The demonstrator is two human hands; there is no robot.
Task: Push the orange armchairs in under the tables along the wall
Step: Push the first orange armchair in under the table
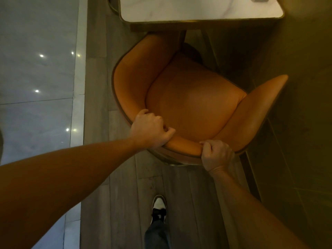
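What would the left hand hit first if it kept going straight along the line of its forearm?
The left hand, gripped on the orange armchair backrest, would cross the seat first; the table lies beyond, though depth is unclear.

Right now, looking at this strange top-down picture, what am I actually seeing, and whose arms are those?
There is no machine here. A person wears a camera on the head, so you look down along their own bare arms. The left hand and the right hand each have a grip on the curved back rim of an orange armchair. The chair sits at an angle in front of a pale marble-look table; its seat is mostly out from under the tabletop. Something stands at the table's far edge, too cropped to identify. Below, one shoe stands on the grey plank floor. A glossy tiled strip runs along the left.
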